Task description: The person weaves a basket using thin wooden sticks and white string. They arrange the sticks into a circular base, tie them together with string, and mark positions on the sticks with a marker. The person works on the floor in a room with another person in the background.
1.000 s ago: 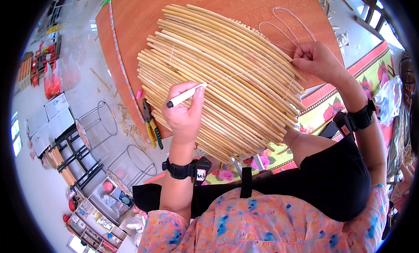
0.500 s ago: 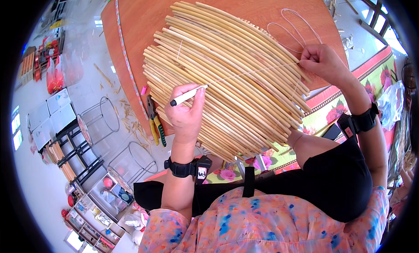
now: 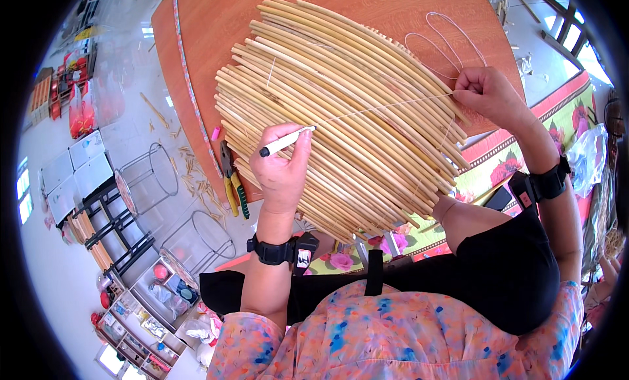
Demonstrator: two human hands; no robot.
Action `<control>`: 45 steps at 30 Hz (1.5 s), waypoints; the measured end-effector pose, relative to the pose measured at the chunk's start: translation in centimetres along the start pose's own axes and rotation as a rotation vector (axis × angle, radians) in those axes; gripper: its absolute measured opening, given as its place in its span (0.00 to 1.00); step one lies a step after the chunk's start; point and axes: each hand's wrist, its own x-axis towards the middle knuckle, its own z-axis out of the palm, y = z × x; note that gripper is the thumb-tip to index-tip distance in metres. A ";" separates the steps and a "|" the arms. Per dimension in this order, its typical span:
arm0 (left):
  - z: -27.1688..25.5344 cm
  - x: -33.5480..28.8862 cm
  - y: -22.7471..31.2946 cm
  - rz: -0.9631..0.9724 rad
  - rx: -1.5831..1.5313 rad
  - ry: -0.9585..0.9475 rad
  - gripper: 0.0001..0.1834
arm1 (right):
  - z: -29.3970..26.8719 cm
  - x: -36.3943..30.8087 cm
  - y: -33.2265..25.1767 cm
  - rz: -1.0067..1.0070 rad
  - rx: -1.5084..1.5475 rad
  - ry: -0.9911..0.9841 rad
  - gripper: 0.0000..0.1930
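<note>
A mat of pale straw-coloured sticks (image 3: 367,118), laid side by side, slants across the table, with thin thread showing between some of them. Over its left part, my left hand (image 3: 282,173) is closed on a white marker (image 3: 282,143) with a black end. A thin white string (image 3: 386,106) runs taut from the marker's tip across the sticks. Its other end is pinched in my right hand (image 3: 488,95), at the mat's right edge. Beyond that hand, loose loops of the string lie on the table. Whether the string also passes under my left fingers is hidden.
The reddish-brown table (image 3: 216,13) carries pliers (image 3: 234,183) with yellow-green handles, a small pink piece (image 3: 215,134) and a long patterned strip (image 3: 185,72). Stools with metal frames (image 3: 196,239) and a shelf (image 3: 141,321) stand at left. Stick scraps (image 3: 196,183) litter the floor.
Hardly anything differs. Both hands and the mat sit very slightly shifted to the right in the picture, and the string stays taut between them.
</note>
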 end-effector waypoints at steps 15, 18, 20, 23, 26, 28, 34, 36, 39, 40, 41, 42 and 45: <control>-2.5 0.0 -0.1 0.009 -0.013 0.103 0.09 | -0.1 0.2 0.0 0.032 -0.066 0.006 0.07; -4.0 -0.2 -0.9 -0.011 0.013 0.136 0.08 | 0.0 0.0 0.0 0.016 -0.075 0.033 0.07; -4.5 -0.5 -1.7 -0.067 -0.055 0.148 0.08 | 0.1 0.0 0.0 0.003 -0.058 0.035 0.07; -4.8 -0.7 -2.0 -0.077 -0.039 0.169 0.08 | 0.1 0.1 -0.1 0.007 -0.105 0.037 0.07; -4.2 -0.8 -1.9 -0.138 -0.027 0.152 0.07 | 0.0 0.1 0.1 0.008 -0.110 0.034 0.07; -3.6 -0.9 -2.1 -0.120 -0.051 0.126 0.07 | -0.1 0.0 0.1 0.014 -0.099 0.028 0.06; -2.2 -0.4 -1.9 -0.080 0.001 0.084 0.08 | -0.1 0.1 0.2 0.033 -0.065 0.023 0.06; -2.0 -0.4 -1.8 -0.092 0.006 0.079 0.08 | -0.1 0.1 0.1 0.027 -0.070 0.023 0.06; -2.1 -0.3 -1.6 -0.125 0.020 0.055 0.08 | 0.0 0.0 0.0 0.008 -0.085 0.021 0.06; -1.9 -0.3 -1.7 -0.105 0.021 0.056 0.08 | 0.0 0.0 0.0 0.007 -0.081 0.021 0.06; -1.8 -0.3 -1.8 -0.085 0.022 0.057 0.08 | 0.0 0.0 0.0 0.005 -0.077 0.020 0.06; -1.7 -0.3 -1.9 -0.064 0.023 0.059 0.08 | 0.0 0.0 0.0 0.011 -0.076 0.020 0.06; -1.7 -0.4 -1.9 -0.075 -0.077 0.102 0.08 | -0.1 0.0 0.0 0.022 -0.074 0.020 0.06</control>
